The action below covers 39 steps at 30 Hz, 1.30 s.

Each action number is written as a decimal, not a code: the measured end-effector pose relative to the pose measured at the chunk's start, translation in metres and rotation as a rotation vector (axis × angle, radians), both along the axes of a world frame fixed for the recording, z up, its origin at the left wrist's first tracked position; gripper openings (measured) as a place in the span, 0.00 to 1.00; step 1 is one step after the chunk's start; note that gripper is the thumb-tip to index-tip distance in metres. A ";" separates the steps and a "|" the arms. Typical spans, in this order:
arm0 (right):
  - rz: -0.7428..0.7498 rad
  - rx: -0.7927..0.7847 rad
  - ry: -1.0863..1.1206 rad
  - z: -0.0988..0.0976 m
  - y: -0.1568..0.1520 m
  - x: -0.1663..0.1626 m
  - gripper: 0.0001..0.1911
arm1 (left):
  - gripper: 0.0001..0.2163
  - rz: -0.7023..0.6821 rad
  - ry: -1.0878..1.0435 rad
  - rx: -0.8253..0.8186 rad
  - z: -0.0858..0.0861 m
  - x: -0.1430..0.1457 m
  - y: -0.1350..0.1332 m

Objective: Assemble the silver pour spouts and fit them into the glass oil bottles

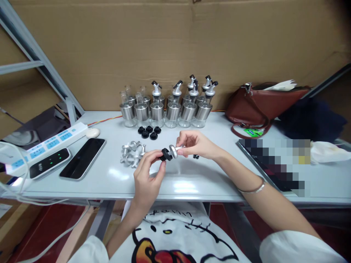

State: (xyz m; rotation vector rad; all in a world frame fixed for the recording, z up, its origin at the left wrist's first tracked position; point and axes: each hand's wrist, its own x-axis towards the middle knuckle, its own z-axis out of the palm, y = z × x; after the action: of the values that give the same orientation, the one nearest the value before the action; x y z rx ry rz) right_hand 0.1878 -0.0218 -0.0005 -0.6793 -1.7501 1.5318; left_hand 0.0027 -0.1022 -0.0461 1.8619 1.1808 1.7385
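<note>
My left hand point(149, 170) pinches a black rubber stopper point(165, 154) between thumb and fingers. From the right, my right hand point(196, 144) grips a silver pourer spout point(173, 151), whose stem meets the stopper; how deep it sits inside I cannot tell. Left of my hands lies a cluster of silver spout pieces point(131, 153). Several loose black stoppers point(148, 132) stand behind it. Small black parts point(196, 156) show under my right wrist. At the back are rows of glass and steel oil bottles point(173, 111), some topped with pourers.
On the left are a power strip point(52, 144), a black phone point(83, 159), a small device with green lights point(49, 163) and a round white object point(93, 133). A brown handbag point(263, 106) and a partly blurred dark flat object point(263, 164) occupy the right. Cardboard point(175, 44) stands behind.
</note>
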 end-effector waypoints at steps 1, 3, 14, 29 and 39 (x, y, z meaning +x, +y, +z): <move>0.000 -0.006 0.000 0.000 0.000 0.000 0.15 | 0.10 0.005 0.011 0.003 0.000 0.000 0.000; 0.010 -0.024 -0.005 0.001 0.001 0.001 0.15 | 0.10 0.004 0.026 0.005 0.001 -0.001 0.000; 0.039 -0.046 -0.042 0.006 0.000 0.006 0.13 | 0.09 -0.039 0.038 0.000 0.002 -0.002 -0.002; 0.093 -0.101 -0.048 0.006 -0.004 0.004 0.13 | 0.10 -0.023 0.136 0.085 0.005 -0.003 -0.002; 0.164 -0.236 -0.024 0.009 -0.011 0.002 0.15 | 0.10 -0.003 0.132 0.092 0.005 -0.002 -0.005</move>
State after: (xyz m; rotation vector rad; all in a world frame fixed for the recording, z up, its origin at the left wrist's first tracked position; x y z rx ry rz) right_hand 0.1901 -0.0327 0.0085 -0.6853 -1.6926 1.8704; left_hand 0.0011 -0.1071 -0.0415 2.0595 1.1616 1.7182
